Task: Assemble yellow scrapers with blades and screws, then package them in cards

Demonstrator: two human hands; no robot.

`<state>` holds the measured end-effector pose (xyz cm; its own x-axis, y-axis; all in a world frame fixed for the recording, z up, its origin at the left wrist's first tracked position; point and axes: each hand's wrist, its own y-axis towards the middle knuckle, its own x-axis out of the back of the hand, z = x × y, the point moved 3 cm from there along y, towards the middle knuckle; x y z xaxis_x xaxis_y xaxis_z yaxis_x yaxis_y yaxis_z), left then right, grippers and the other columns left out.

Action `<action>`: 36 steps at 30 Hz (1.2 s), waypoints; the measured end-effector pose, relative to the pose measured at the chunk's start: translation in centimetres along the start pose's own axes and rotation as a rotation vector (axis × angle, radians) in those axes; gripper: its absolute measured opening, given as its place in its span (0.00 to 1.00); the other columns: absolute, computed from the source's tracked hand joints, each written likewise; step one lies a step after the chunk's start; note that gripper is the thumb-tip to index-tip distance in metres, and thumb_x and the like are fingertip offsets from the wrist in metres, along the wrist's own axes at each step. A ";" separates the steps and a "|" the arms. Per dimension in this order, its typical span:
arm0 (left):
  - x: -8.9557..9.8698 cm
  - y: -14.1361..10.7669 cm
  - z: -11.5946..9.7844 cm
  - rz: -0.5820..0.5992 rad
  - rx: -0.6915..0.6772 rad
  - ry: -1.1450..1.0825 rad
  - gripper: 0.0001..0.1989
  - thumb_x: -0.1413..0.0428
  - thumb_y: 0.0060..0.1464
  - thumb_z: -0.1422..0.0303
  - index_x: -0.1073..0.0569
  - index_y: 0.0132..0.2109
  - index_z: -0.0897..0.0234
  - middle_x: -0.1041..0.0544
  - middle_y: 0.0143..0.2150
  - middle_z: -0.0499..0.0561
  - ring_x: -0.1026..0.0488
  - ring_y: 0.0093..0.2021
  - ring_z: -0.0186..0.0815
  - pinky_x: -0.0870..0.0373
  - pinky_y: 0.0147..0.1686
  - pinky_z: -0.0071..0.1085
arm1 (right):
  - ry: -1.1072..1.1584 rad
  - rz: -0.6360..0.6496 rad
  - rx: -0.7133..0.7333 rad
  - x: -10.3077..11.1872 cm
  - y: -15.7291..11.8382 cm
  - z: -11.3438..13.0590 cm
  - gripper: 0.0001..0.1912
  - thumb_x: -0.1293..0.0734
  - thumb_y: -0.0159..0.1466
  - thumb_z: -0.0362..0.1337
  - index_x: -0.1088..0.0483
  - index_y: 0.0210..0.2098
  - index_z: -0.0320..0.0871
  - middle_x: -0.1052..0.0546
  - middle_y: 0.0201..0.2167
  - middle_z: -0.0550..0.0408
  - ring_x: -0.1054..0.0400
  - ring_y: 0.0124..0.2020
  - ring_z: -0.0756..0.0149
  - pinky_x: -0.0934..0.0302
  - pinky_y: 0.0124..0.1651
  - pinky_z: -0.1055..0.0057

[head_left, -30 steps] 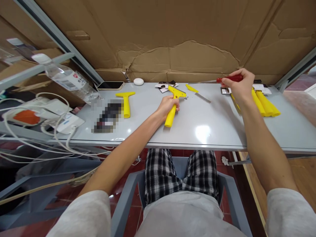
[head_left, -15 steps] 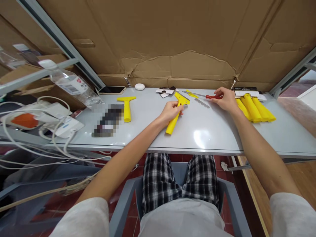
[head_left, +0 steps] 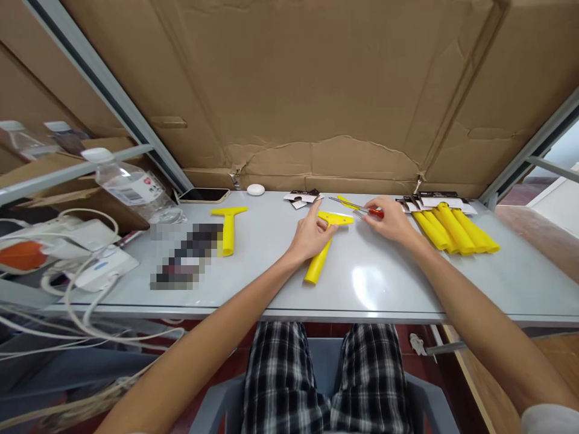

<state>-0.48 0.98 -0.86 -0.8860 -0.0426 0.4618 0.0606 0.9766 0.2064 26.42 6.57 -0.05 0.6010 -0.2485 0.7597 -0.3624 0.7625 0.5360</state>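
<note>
My left hand (head_left: 311, 237) is closed on a yellow T-shaped scraper (head_left: 320, 260) near its head, the handle slanting down toward the table's front edge. To the right, my right hand (head_left: 388, 219) has closed fingers at the red handle of a screwdriver (head_left: 375, 213); its thin shaft points left. A flat metal blade (head_left: 359, 214) lies at the fingertips of that hand, partly hidden. Behind the screwdriver shaft is a small yellow piece (head_left: 346, 202). Another yellow scraper (head_left: 228, 234) rests on the table to the left of my left hand.
Several yellow handles (head_left: 456, 232) lie at the right with cards. Black and white card pieces (head_left: 302, 198), a white oval object (head_left: 256, 190) and a phone (head_left: 205, 195) lie along the back. A plastic bottle (head_left: 136, 188) and white cables (head_left: 67, 289) are at the left.
The view has tilted up. My right hand has moved left, nearer the scraper, and reached the flat blade. The scraper's head in my left hand has turned more level.
</note>
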 end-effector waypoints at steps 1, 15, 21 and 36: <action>0.1 0.0 0.0 -0.003 0.002 0.017 0.39 0.32 0.62 0.65 0.32 0.77 0.60 0.18 0.36 0.43 0.19 0.37 0.37 0.25 0.47 0.33 | 0.038 0.043 0.059 -0.7 -0.1 1.1 0.12 0.26 0.69 0.42 0.19 0.51 0.48 0.14 0.51 0.44 0.22 0.53 0.45 0.29 0.60 0.49; -1.1 -0.3 -0.1 0.047 -0.112 0.343 0.13 0.34 0.67 0.53 0.17 0.46 0.56 0.13 0.36 0.51 0.16 0.41 0.46 0.27 0.45 0.39 | 0.117 0.143 0.091 -4.3 -0.4 1.8 0.09 0.24 0.69 0.39 0.17 0.48 0.47 0.15 0.43 0.48 0.21 0.47 0.52 0.28 0.54 0.56; 0.4 0.9 0.4 0.005 -0.134 0.532 0.22 0.48 0.76 0.52 0.19 0.39 0.57 0.15 0.36 0.56 0.18 0.41 0.48 0.30 0.43 0.38 | 0.084 0.130 0.086 -4.2 -0.5 1.9 0.12 0.27 0.71 0.40 0.17 0.51 0.46 0.14 0.45 0.46 0.20 0.46 0.51 0.26 0.54 0.54; 1.2 2.0 3.5 0.227 -0.099 0.692 0.32 0.63 0.81 0.60 0.34 0.79 0.71 0.44 0.86 0.67 0.50 0.88 0.54 0.52 0.84 0.57 | -0.158 0.176 -0.003 -6.7 -2.9 1.9 0.29 0.39 0.70 0.28 0.25 0.68 0.36 0.24 0.72 0.33 0.32 0.77 0.39 0.36 0.80 0.40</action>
<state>-3.05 3.66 -2.92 -0.3555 0.0033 0.9347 0.2785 0.9549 0.1025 22.12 4.88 -5.99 0.4100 -0.2018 0.8895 -0.4496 0.8038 0.3896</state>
